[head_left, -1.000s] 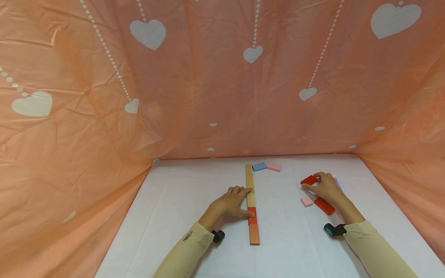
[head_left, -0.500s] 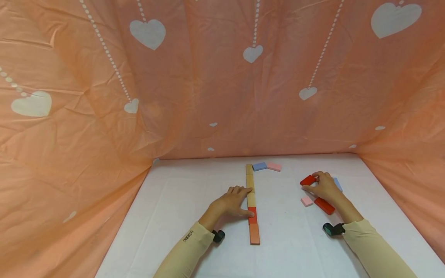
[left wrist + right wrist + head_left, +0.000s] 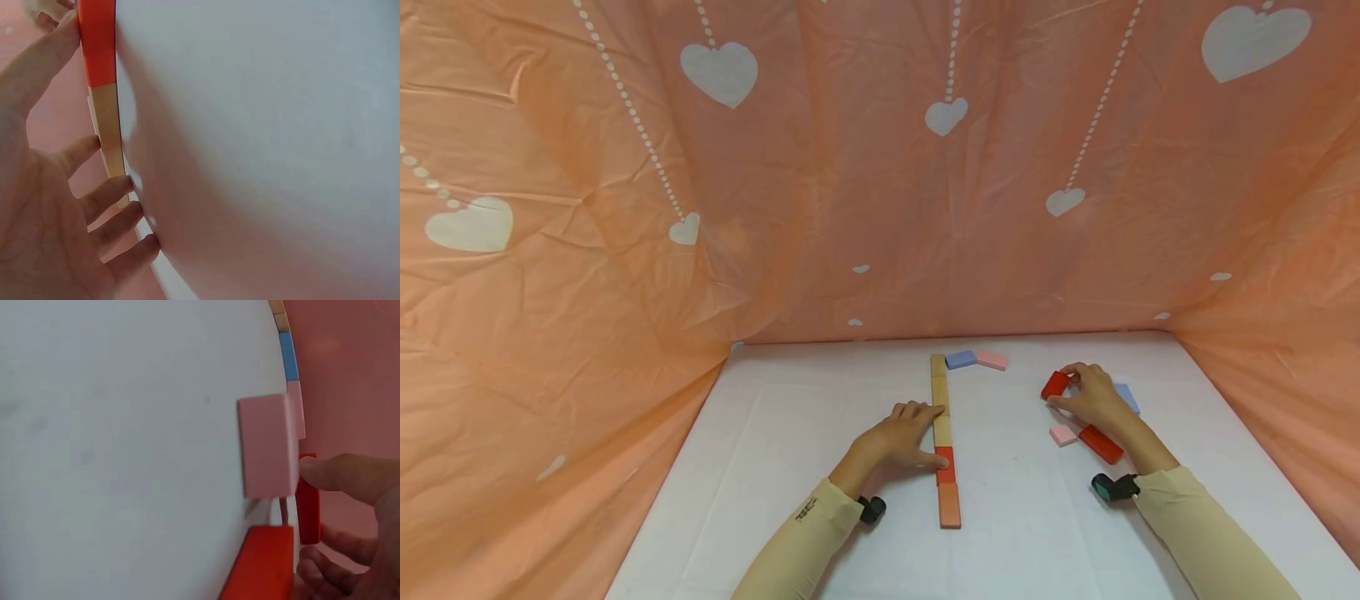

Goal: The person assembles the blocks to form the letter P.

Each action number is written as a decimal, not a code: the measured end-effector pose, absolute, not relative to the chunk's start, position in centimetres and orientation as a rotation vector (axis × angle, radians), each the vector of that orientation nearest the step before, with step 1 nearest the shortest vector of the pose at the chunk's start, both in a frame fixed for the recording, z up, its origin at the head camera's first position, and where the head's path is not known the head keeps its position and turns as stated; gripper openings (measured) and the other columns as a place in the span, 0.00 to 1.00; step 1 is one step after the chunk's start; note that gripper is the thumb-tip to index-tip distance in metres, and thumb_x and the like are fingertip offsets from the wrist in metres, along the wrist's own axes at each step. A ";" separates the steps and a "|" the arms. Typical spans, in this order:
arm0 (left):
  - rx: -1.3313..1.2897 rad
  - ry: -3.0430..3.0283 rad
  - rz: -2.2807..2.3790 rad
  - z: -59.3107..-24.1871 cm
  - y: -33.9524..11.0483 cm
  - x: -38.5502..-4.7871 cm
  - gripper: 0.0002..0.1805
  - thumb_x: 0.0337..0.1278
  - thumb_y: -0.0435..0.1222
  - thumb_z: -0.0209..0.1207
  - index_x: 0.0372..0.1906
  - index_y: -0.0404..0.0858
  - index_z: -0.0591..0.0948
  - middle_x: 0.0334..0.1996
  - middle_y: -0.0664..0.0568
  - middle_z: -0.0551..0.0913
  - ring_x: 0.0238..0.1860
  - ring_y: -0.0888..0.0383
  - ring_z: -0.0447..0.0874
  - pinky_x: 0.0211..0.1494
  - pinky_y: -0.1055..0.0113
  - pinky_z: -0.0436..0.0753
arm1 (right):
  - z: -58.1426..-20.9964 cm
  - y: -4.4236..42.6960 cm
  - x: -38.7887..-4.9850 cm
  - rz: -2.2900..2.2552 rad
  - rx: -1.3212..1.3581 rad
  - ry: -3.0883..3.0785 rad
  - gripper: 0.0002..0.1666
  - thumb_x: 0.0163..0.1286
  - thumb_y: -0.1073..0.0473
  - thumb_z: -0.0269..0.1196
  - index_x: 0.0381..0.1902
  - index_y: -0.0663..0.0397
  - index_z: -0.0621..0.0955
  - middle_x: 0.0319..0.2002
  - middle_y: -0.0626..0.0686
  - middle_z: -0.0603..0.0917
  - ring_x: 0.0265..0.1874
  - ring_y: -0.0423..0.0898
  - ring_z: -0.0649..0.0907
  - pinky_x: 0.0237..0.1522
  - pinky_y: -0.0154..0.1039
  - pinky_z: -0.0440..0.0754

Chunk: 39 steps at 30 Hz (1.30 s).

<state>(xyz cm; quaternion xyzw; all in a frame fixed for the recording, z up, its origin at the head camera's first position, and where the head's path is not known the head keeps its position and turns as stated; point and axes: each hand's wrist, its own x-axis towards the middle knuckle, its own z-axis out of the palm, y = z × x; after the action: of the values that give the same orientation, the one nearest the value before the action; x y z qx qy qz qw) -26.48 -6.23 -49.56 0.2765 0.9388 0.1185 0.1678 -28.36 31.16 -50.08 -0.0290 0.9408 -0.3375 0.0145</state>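
A column of flat blocks runs front to back: tan blocks (image 3: pixel 939 390) at the far end, a red block (image 3: pixel 945 475), then an orange-brown block (image 3: pixel 950 506) nearest. My left hand (image 3: pixel 901 437) rests on it from the left, thumb on the red block and fingertips along the tan ones; in the left wrist view its fingers (image 3: pixel 119 212) are spread. On the right, my right hand (image 3: pixel 1093 396) pinches a red block (image 3: pixel 1055 385) between thumb and fingers, also visible in the right wrist view as a red block (image 3: pixel 309 512).
A blue block (image 3: pixel 960 360) and a pink block (image 3: pixel 992 360) extend right from the column's far end. Near my right hand lie a small pink block (image 3: pixel 1063 435), another red block (image 3: pixel 1101 444) and a light blue block (image 3: pixel 1127 398). A pink curtain (image 3: pixel 880 208) hangs behind the table.
My right hand has moved slightly left and away from me with the pinched red block, which has turned a little. The left hand has stayed in place.
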 end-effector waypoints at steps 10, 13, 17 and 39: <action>0.782 2.671 0.339 -49.6 -6.2 -26.6 0.54 0.62 0.62 0.71 0.86 0.51 0.58 0.79 0.46 0.65 0.78 0.45 0.62 0.76 0.45 0.73 | -49.9 30.1 -29.9 -1.118 -0.307 2.850 0.38 0.69 0.59 0.74 0.69 0.70 0.72 0.58 0.71 0.75 0.57 0.67 0.75 0.56 0.60 0.84; 0.783 2.669 0.339 -49.6 -6.2 -26.6 0.54 0.62 0.63 0.71 0.86 0.51 0.58 0.80 0.46 0.64 0.78 0.45 0.62 0.76 0.45 0.73 | -49.6 29.8 -30.3 -1.144 -0.382 2.805 0.37 0.68 0.61 0.74 0.69 0.71 0.73 0.57 0.70 0.76 0.56 0.65 0.76 0.55 0.57 0.84; 0.786 2.674 0.332 -49.7 -6.2 -26.6 0.54 0.62 0.62 0.71 0.86 0.51 0.58 0.79 0.46 0.64 0.78 0.45 0.62 0.76 0.46 0.74 | -49.3 29.4 -30.9 -1.118 -0.411 2.759 0.37 0.69 0.62 0.73 0.71 0.69 0.74 0.59 0.70 0.75 0.56 0.64 0.76 0.54 0.52 0.84; 0.803 2.695 0.310 -49.9 -6.3 -26.6 0.54 0.62 0.64 0.70 0.86 0.51 0.59 0.79 0.46 0.65 0.78 0.45 0.63 0.77 0.50 0.72 | -50.0 28.6 -33.2 -1.048 -0.421 2.685 0.38 0.69 0.63 0.73 0.74 0.63 0.74 0.63 0.70 0.74 0.59 0.67 0.75 0.62 0.62 0.81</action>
<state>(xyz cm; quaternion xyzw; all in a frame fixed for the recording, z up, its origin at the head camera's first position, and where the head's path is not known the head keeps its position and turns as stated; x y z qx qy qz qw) -26.65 -6.25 -49.85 0.2804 0.9410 0.1084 0.1558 -33.16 28.57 -49.99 -0.1435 0.9157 -0.3575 0.1140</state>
